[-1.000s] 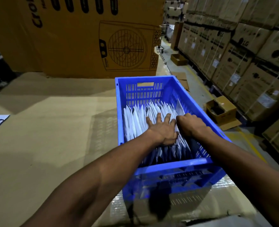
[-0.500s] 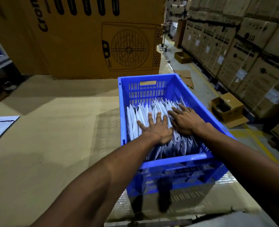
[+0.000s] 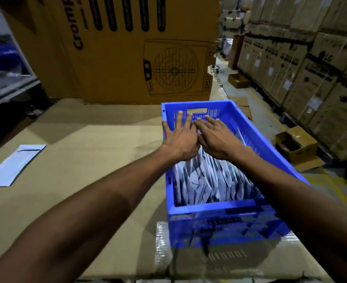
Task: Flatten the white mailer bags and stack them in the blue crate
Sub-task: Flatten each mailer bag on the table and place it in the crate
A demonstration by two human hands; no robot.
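A person's two bare arms reach forward over a blue crate [image 3: 268,152] that sits on a cardboard-covered table [image 3: 76,164]. The left hand [image 3: 179,138] and right hand [image 3: 216,137] lie side by side, just touching, with fingers straight and spread, holding nothing. Half a second ago both palms were pressed on the middle of the bags; a second ago the right hand was curled near the crate's right wall. Now both hands have slid to the crate's far end, fingertips up against the slotted far wall. The white mailer bags [image 3: 211,180] fill the crate, standing on edge and leaning in overlapping rows; those nearest the camera look rumpled and grey in the dim light. It is hard to tell whether the palms are touching the bags at the far end or hovering just over them. Judging by the sweep from middle to far end, the person seems to be smoothing and packing the stack down, so this batch looks nearly settled. One more flat bag [image 3: 15,165] lies alone on the table well to the left of the crate, probably yet to be added. A large brown carton [image 3: 127,48] printed with a fan drawing stands beyond the crate, and stacked boxes [image 3: 311,68] line an aisle on the right.
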